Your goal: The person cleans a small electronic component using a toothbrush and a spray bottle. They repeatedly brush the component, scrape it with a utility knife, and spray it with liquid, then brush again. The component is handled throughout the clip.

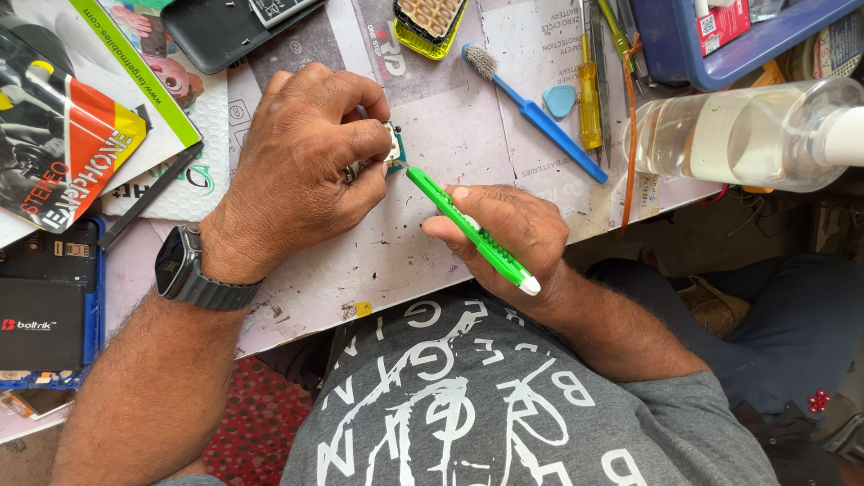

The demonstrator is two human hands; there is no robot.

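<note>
Head view, hands: two, both the person's own, over a paper-covered table (423,261).
Left hand (301,157): fingers clenched around one small green circuit board (393,148), pinned near the table's middle.
Right hand (504,229): fingers grasp one green pen-shaped tool (468,229).
Tool axis: long axis diagonal; tip points up-left, touching the board; white cap end toward the person.
Nearby: one blue brush (531,108), one yellow screwdriver (589,94), one clear bottle (747,135), one wristwatch (184,270).

Left hand (301,157) pinching, grip closed; right hand (504,236) fisted, grip closed.
</note>
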